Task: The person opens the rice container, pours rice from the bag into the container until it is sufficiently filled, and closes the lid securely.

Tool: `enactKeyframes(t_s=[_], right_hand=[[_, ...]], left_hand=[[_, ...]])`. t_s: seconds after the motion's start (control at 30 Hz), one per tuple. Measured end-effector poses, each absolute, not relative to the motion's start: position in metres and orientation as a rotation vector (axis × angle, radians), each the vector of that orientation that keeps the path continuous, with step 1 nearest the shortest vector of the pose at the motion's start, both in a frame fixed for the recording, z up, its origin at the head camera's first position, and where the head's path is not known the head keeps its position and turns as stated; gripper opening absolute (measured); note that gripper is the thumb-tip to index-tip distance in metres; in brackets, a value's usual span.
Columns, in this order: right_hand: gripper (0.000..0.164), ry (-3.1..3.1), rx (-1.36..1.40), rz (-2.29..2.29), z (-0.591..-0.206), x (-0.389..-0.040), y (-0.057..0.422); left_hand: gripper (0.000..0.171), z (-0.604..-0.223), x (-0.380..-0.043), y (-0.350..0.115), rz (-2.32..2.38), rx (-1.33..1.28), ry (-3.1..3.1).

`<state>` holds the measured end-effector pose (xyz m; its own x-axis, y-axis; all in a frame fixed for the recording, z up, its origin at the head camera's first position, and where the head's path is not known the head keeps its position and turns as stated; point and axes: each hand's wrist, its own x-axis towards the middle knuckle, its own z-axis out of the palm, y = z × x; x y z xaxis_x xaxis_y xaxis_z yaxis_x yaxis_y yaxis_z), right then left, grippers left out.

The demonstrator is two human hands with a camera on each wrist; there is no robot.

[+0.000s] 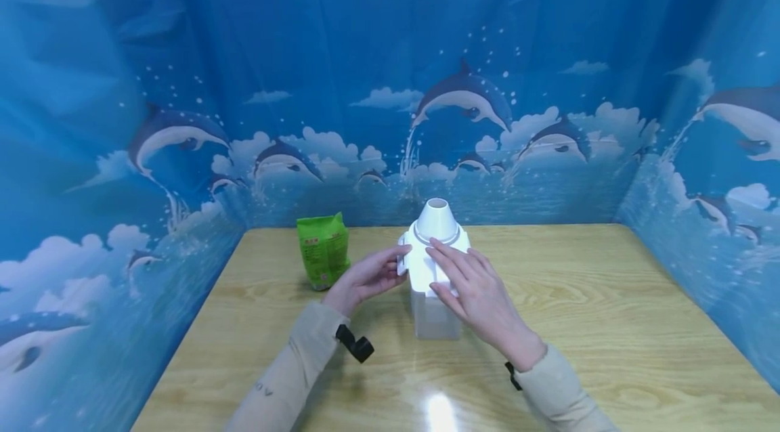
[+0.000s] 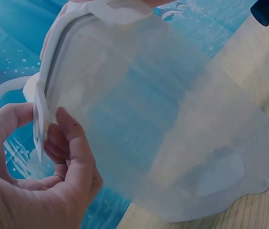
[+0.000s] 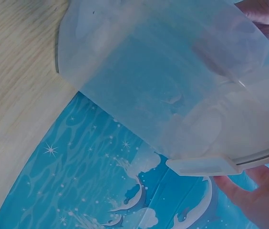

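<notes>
A translucent plastic container stands upright on the table, its clear wall filling much of the left wrist view. It has a white lid, topped by a white cone-shaped piece with an open upper end. My left hand pinches the lid's left side latch between thumb and index finger. The right hand lies over the lid's right part with its fingers extended, touching the top. Another latch shows beside the right hand in the right wrist view.
A green printed bag stands left of the container, close beyond my left hand. The wooden table reaches back to a blue dolphin-patterned curtain, which also rises along both sides. Black straps are on the wrists.
</notes>
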<state>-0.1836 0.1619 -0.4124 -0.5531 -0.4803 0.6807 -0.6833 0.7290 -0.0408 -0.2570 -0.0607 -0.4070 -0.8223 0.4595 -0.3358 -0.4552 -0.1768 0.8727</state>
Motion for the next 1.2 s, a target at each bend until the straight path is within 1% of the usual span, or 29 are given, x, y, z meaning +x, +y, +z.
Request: enactKeyframes(t_s=[0.6,0.87,0.93,1.07,1.13,1.2], right_hand=[[0.064,-2.277,0.871,0.408,-0.413,-0.182,0.161],[0.062,-2.253,0.868,0.420,-0.413,-0.182,0.158],[0.062,-2.253,0.866,0.424,-0.413,-0.182,0.158],[0.062,-2.263,0.864,0.429,-0.413,-0.181,0.159],[0.062,-2.262,0.862,0.431,-0.413,-0.181,0.159],[0.062,-2.260,0.858,0.434,-0.413,-0.181,0.159]], left_hand=[[0.034,-0.409,-0.256,-0.062,2.036,-0.011,1.492],[0.045,-0.409,-0.252,-0.062,2.020,-0.020,1.559],[0.047,-0.408,-0.250,-0.061,2.022,-0.017,1.603],[0.057,-0.405,-0.244,-0.058,2.004,0.040,1.825],[0.056,-0.403,-0.240,-0.056,1.985,0.095,1.984],[0.052,-0.402,-0.237,-0.054,1.958,0.171,2.144]])
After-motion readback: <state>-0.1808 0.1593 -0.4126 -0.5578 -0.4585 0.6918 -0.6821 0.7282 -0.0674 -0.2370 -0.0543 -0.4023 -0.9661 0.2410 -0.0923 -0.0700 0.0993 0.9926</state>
